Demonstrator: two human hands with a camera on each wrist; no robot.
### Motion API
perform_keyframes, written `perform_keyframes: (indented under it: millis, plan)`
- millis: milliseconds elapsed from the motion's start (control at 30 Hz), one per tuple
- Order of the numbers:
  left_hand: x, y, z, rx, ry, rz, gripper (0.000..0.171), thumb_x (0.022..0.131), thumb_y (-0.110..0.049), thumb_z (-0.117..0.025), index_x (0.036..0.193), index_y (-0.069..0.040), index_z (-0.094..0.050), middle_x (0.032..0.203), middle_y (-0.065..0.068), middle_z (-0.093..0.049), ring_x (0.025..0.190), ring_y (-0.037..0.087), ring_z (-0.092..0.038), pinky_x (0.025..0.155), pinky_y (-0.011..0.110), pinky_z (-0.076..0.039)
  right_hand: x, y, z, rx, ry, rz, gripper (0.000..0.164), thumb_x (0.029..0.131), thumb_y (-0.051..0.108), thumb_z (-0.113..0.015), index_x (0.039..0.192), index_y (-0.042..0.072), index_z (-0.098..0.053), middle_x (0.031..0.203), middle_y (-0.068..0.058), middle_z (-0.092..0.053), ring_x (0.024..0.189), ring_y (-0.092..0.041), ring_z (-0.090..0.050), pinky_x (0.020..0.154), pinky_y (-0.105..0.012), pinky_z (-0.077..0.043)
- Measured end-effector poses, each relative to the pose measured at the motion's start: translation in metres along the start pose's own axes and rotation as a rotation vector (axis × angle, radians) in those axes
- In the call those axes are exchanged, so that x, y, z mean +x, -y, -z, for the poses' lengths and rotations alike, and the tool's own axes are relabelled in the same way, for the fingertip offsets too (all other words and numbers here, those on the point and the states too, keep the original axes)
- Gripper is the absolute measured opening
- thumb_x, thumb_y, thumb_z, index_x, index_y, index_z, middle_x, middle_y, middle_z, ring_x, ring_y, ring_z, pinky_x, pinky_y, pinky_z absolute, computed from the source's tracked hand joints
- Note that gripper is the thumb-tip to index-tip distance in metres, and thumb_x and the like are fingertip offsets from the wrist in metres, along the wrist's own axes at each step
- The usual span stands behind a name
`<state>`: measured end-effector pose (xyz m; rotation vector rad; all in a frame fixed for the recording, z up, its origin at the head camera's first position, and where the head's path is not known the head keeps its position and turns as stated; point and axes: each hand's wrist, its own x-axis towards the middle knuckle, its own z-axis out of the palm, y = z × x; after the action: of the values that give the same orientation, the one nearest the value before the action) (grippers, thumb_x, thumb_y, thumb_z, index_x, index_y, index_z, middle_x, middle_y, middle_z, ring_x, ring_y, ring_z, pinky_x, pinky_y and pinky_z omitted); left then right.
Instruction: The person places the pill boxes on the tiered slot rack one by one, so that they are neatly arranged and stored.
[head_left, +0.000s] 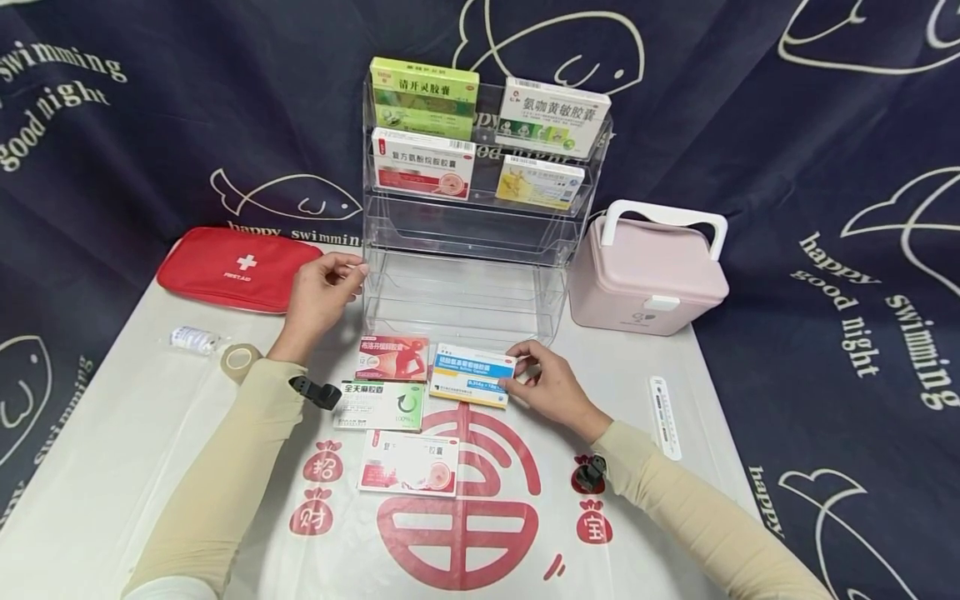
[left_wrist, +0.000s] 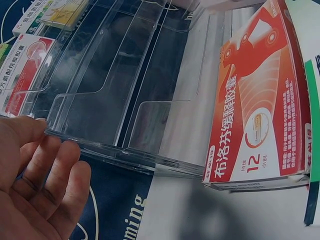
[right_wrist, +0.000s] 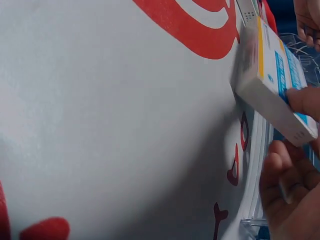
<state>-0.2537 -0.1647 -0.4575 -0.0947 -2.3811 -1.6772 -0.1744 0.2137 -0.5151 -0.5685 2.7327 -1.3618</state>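
Note:
In the head view, my right hand (head_left: 551,387) pinches the right end of a white, blue and yellow medicine box (head_left: 468,373), thumb on its printed face. The right wrist view shows this box (right_wrist: 275,75) tilted above the table. My left hand (head_left: 322,296) is at the left edge of a clear tiered display rack (head_left: 465,296), thumb and fingertips pinching that edge. Below the rack lie a red ibuprofen box (head_left: 390,357), a white and green box (head_left: 380,407) and a white and red box (head_left: 408,463).
Several medicine boxes, including a green one (head_left: 423,100), fill the rack's upper tiers. Left of it are a red first-aid pouch (head_left: 232,271), a tape roll (head_left: 240,360) and a small wrapped white item (head_left: 193,339). A pink case (head_left: 648,271) and a white thermometer (head_left: 663,417) lie right.

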Motion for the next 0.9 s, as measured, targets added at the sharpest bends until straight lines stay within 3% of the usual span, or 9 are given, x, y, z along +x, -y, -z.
perform_keyframes:
  millis: [233,533,667,900]
  plan:
    - [0.0006,0.0023,-0.0006,-0.003,0.001,-0.002,0.027,0.097,-0.019,-0.072,0.113,0.002,-0.071,0.088,0.018,-0.068,0.07,0.027,-0.069,0.058,0.016,-0.053,0.0007,-0.001,0.0025,-0.02,-0.082,0.119,0.041,0.083,0.007,-0.085,0.114,0.012,-0.059,0.105,-0.003,-0.061,0.087,-0.034,-0.062,0.062,-0.038,-0.054]
    - [0.0002,0.0013,-0.0003,-0.004,0.0,-0.005,0.027,0.097,-0.019,-0.072,0.113,0.003,-0.071,0.089,0.018,-0.068,0.07,0.027,-0.068,0.059,0.017,-0.054,-0.0005,-0.0015,0.0025,0.047,-0.068,0.123,0.032,0.089,0.01,-0.081,0.114,0.015,-0.063,0.112,0.001,-0.066,0.093,-0.023,-0.063,0.066,-0.041,-0.057]
    - [0.0003,0.0012,-0.0003,-0.005,0.003,-0.006,0.027,0.097,-0.02,-0.072,0.114,0.002,-0.071,0.09,0.019,-0.068,0.071,0.027,-0.069,0.059,0.016,-0.053,0.0002,-0.0025,0.0012,0.047,-0.095,0.167,0.033,0.087,0.004,-0.081,0.115,0.012,-0.065,0.113,-0.002,-0.066,0.097,-0.021,-0.063,0.064,-0.045,-0.057]
    - [-0.0001,0.0011,-0.0003,-0.018,0.005,-0.003,0.029,0.097,-0.021,-0.072,0.114,0.002,-0.071,0.09,0.019,-0.068,0.067,0.015,-0.067,0.06,0.017,-0.054,0.0003,0.0024,0.0009,0.046,-0.11,0.237,0.034,0.083,-0.009,-0.079,0.113,0.001,-0.064,0.114,-0.014,-0.066,0.097,-0.03,-0.062,0.06,-0.051,-0.056]
